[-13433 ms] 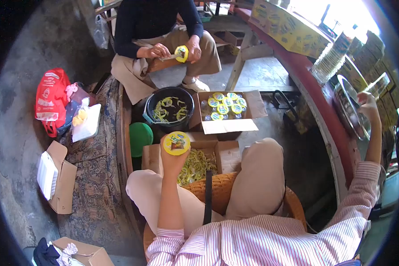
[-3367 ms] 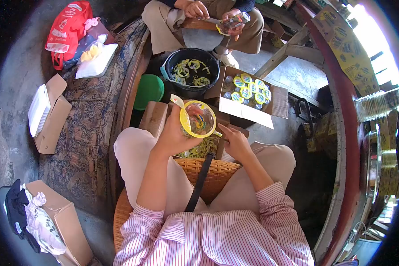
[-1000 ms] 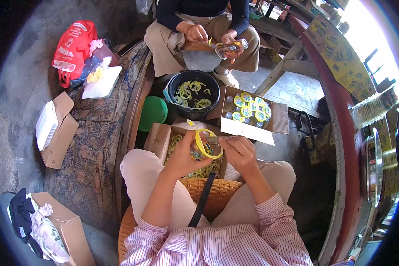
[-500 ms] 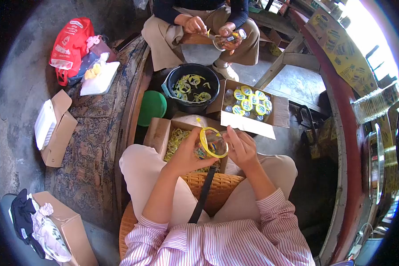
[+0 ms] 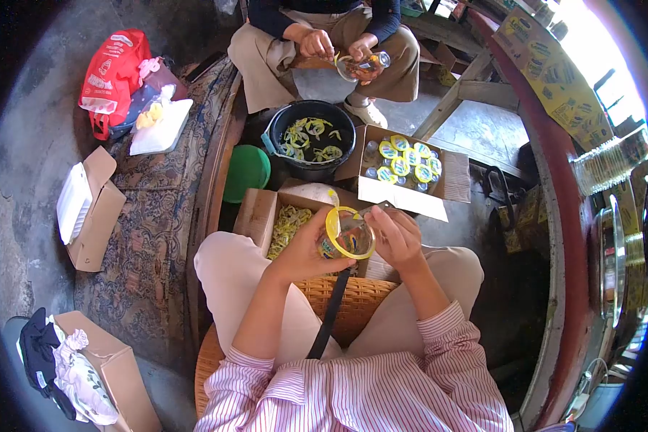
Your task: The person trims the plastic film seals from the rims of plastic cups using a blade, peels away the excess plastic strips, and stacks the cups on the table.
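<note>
A clear plastic cup [image 5: 354, 240] with a printed label and a yellow rim is held tilted above my lap, its opening toward the right. My left hand [image 5: 302, 248] is wrapped round its left side. At the rim's right, my right hand [image 5: 397, 234] is closed on a small blade [image 5: 360, 219] that reaches over the cup's opening. A thin strip of yellow film sticks up from the top of the rim. Below the cup, a cardboard box [image 5: 253, 216] holds many yellow-green strips.
Across from me a seated person's hands [image 5: 360, 49] hold another cup. Between us stand a black bucket [image 5: 311, 173] with yellow rings, a green lid [image 5: 247, 174] and a box [image 5: 453, 176] of yellow-rimmed cups. A red bag [image 5: 114, 79] lies left; a red beam [image 5: 565, 216] runs along the right.
The cup has shifted slightly right and down in my left hand, and its opening faces me more. My right hand has moved right along with the blade, which shows more clearly now.
</note>
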Action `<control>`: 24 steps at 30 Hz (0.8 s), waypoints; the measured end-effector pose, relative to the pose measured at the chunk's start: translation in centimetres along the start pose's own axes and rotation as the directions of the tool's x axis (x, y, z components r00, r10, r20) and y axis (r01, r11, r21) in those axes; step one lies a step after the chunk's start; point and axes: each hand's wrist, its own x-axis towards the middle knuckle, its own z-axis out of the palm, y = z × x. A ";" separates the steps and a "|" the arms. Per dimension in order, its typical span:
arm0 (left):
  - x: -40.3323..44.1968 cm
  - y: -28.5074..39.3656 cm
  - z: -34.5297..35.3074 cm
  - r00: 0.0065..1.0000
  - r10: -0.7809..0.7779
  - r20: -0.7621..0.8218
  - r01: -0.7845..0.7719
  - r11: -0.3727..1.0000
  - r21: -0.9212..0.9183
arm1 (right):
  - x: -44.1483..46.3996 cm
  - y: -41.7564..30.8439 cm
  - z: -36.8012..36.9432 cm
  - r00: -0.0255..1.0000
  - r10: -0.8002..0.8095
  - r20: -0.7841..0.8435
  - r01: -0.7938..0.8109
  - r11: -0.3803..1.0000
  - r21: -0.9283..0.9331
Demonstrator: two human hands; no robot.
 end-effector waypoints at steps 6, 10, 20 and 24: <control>0.5 -0.7 -0.6 0.993 0.081 -0.086 -0.073 0.993 0.092 | 0.6 -0.3 -0.8 0.998 0.057 -0.009 -0.058 0.998 -0.028; 0.4 -0.7 -0.6 0.988 0.079 -0.133 -0.062 0.990 0.128 | 0.6 -0.7 -1.1 0.998 0.065 0.014 -0.065 0.997 -0.034; 0.3 0.7 -0.5 0.989 0.122 -0.080 -0.094 0.954 0.285 | 0.8 -0.5 -0.9 0.997 0.062 0.036 -0.060 0.996 -0.062; 0.4 0.3 -0.5 0.988 0.146 -0.054 -0.126 0.955 0.269 | 0.6 -0.5 -0.9 0.996 0.055 0.074 -0.050 0.996 -0.069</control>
